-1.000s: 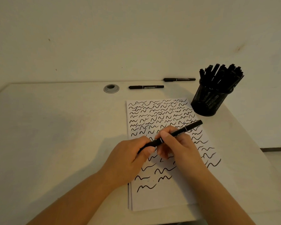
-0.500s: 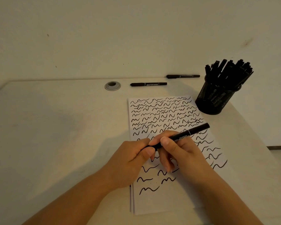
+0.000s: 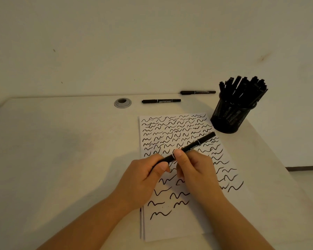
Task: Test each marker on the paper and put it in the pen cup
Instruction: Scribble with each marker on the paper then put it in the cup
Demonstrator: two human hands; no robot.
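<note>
A black marker (image 3: 193, 146) lies slanted above the white paper (image 3: 170, 230), held by both hands. My left hand (image 3: 143, 179) grips its lower left end, where the cap sits. My right hand (image 3: 195, 170) pinches the barrel just right of that, thumb on top. The marker's far end points up and right toward the black mesh pen cup (image 3: 231, 118), which holds several black markers. The paper is covered with rows of black squiggles. Two more black markers lie at the back of the desk, one (image 3: 161, 101) near the middle and one (image 3: 197, 92) against the wall.
A round grey cable grommet (image 3: 122, 102) is set into the desk at the back. The desk's right edge (image 3: 271, 150) runs diagonally just past the pen cup. A pale wall rises right behind the desk.
Both hands have kept hold of the marker over the paper, and the camera view has shifted slightly. The marker stays slanted the same way.
</note>
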